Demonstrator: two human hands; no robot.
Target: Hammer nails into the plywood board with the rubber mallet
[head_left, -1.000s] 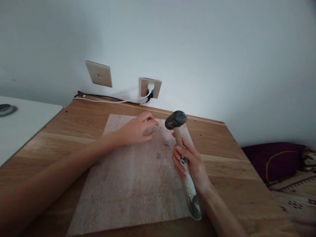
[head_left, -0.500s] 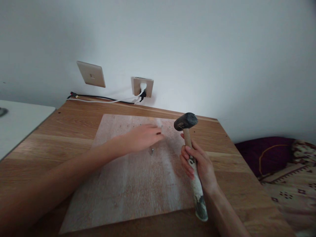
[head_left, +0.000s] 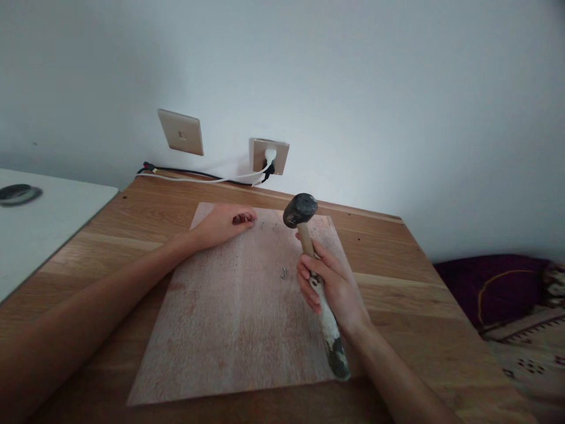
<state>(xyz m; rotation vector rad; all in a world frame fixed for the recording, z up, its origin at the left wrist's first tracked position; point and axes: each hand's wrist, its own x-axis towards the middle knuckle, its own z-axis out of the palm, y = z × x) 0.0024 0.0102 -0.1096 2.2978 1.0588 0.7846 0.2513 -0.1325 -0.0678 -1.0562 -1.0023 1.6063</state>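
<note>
And here the mallet [head_left: 325, 321] is hanging over the right-hand part of the pale board [head_left: 233, 330], its black head [head_left: 300, 210] sitting toward the board's far edge and its paint-splashed handle slanting down toward the near right corner. The right hand [head_left: 338, 288] is clasping that handle at mid-length, fingers wrapping firmly round it. Over on the board's far left portion, the left hand [head_left: 223, 225] is hovering low or resting, I cannot tell which — thumb and fingers are curling together, and whether they are pinching anything I cannot tell. Small metal pieces [head_left: 283, 272] are lying on the board, right of its middle. Underneath the board, the wooden tabletop [head_left: 406, 294] is spreading out on all sides; a white surface [head_left: 57, 224] is standing well to the board's left, carrying a dark round object [head_left: 18, 194]. Beyond the board's far edge, a white cable [head_left: 212, 181] and a black cable [head_left: 194, 172] are running from a wall socket [head_left: 257, 154] — and a purple cloth [head_left: 503, 282] is lying well off to the board's right.
</note>
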